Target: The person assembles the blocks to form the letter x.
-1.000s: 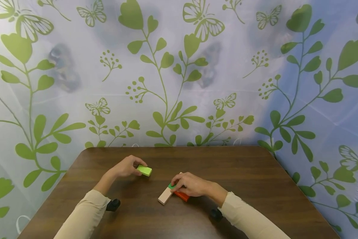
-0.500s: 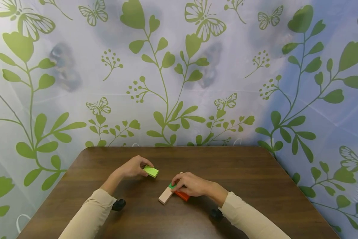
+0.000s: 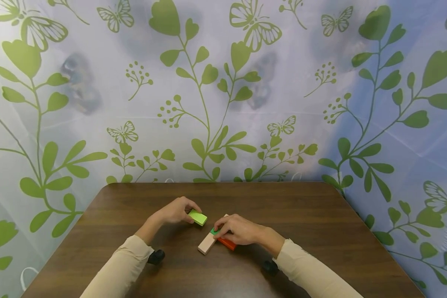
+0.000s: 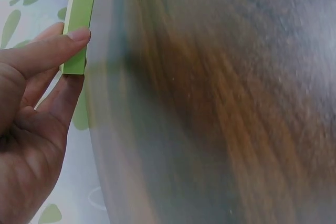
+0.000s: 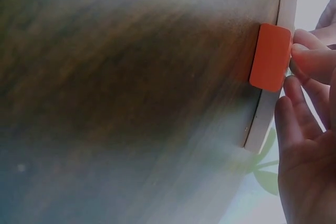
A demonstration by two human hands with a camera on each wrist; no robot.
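Note:
Thumb and fingers of my left hand (image 3: 176, 210) pinch a lime-green block (image 3: 199, 217), close over the table, left of the other blocks. In the left wrist view the lime block (image 4: 80, 19) stands long and narrow between thumb and fingertips. My right hand (image 3: 240, 229) bends over a small group, its thumb and fingertips pinching a green block (image 3: 214, 232) that is mostly covered. A long pale wooden block (image 3: 206, 244) runs beneath the hand, its far end just showing. Against its right side lies a red block (image 3: 228, 244), seen end-on as a rounded orange-red face (image 5: 270, 57) in the right wrist view.
The blocks are on a dark brown wooden table (image 3: 283, 203) with rounded far corners. Behind it hangs a pale curtain (image 3: 223, 103) printed with green leaves and butterflies. A black wrist device (image 3: 156, 257) shows below the left wrist, another (image 3: 270, 267) below the right.
My left hand has carried the lime-green block rightward and slightly nearer, closer to the other blocks. The right hand and the blocks under it have stayed in place.

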